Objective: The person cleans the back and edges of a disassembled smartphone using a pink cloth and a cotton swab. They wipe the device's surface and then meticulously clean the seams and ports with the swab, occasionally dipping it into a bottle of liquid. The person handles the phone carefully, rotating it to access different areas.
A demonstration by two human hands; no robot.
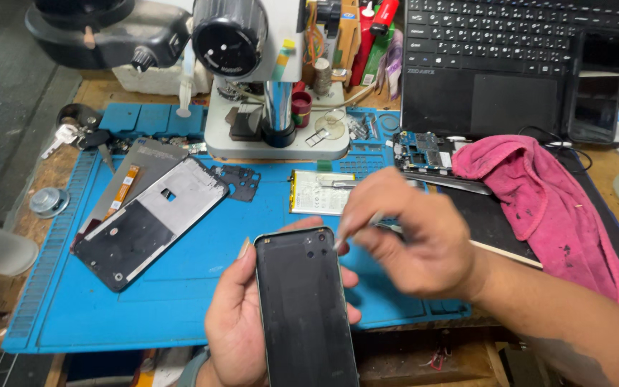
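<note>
My left hand (234, 315) holds a black phone body (304, 304) upright over the near edge of the blue work mat (180, 294), its back side facing me. My right hand (413, 236) pinches a thin light tool (358, 231) whose tip touches the phone's top right corner, next to the camera holes. A dismantled phone frame (148, 218) with an orange flex cable lies on the mat to the left. A flat battery (320, 192) rests just beyond the phone.
A microscope stand (274, 136) sits at the back of the mat. A circuit board (420, 149) and a pink cloth (546, 204) lie to the right, before a black laptop (510, 64) with a dark phone on it. Keys (66, 136) lie at far left.
</note>
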